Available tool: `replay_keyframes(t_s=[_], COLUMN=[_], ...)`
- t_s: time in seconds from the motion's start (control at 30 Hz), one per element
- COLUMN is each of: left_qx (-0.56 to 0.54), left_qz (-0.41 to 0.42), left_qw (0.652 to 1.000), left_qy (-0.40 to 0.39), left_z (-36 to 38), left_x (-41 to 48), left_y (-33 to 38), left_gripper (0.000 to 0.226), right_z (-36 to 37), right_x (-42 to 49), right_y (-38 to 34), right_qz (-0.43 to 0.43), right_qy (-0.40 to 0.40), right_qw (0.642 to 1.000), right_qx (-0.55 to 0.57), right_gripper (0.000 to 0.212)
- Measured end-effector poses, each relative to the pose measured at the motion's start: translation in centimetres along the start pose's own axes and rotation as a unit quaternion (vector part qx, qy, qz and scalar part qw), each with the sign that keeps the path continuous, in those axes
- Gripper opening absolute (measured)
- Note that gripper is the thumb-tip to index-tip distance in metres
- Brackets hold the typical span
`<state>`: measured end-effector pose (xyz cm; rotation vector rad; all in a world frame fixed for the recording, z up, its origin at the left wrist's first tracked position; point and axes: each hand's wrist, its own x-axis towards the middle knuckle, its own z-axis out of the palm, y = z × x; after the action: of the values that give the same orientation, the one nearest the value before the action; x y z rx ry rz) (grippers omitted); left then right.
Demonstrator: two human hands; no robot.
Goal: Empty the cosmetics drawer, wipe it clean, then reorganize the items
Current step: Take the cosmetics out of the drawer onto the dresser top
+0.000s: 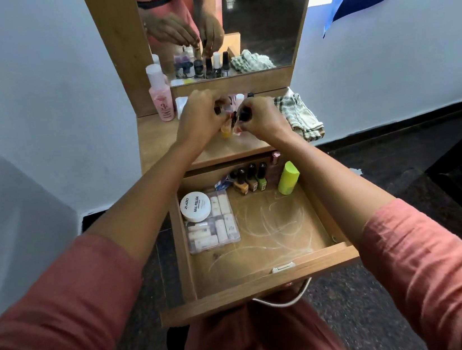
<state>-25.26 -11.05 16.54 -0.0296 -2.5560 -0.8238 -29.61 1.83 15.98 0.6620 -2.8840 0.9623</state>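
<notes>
The wooden drawer [267,280] stands pulled open below the dresser top [158,143]. Inside lie a clear case of small tubes [216,226] with a white nail polish remover jar [195,206] on it, three nail polish bottles [251,179] at the back, and a green cylinder [288,178]. White smears streak the drawer floor. Over the dresser top, my left hand [202,120] grips small bottles, a yellow one [226,130] showing below it. Beside it my right hand [260,118] pinches a black-capped nail polish bottle [243,114].
A pink bottle [163,100] stands at the back left of the top, with several small bottles behind my hands. A checked cloth [300,115] lies at the right edge. A mirror [232,19] rises behind. Dark floor surrounds the dresser.
</notes>
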Motion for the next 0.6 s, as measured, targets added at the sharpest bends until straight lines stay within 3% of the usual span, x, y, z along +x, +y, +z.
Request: replay_keyframes(t_s=[0.6], left_qx=[0.078], left_qz=[-0.035], left_qw=[0.996], left_qy=[-0.024], left_z=[0.3], left_x=[2.2], left_y=[-2.2], left_gripper=[0.021], right_z=[3.2], right_x=[1.5], right_y=[-0.1], right_qz=[-0.051], right_qy=[0.053], right_qw=[0.997], right_qx=[0.024], right_gripper=[0.024])
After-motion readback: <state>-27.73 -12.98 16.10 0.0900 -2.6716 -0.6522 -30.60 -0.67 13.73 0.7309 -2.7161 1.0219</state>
